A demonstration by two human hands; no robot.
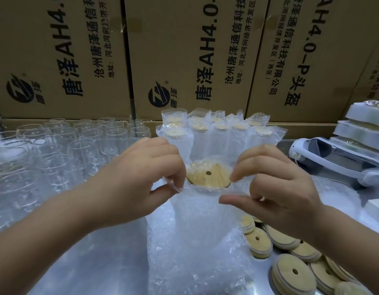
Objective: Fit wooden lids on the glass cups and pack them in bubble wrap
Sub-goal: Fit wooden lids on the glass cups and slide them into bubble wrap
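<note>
A glass cup with a round wooden lid [208, 175] stands inside a bubble wrap bag [197, 211] at the centre of the table. My left hand [141, 177] pinches the bag's top edge at the left of the lid. At the right of the lid my right hand [275, 188] pinches the same edge, thumb stretched toward the middle. The cup's glass body is hidden by the wrap. Several loose wooden lids [295, 271] lie at the lower right. Bare glass cups [56, 150] crowd the left side.
Several wrapped, lidded cups [218, 128] stand in rows behind the bag. More bubble wrap [195, 269] is piled under it. Cardboard boxes [184, 56] wall off the back. A white device [337, 158] and stacked white foam packs [360, 124] sit at the right.
</note>
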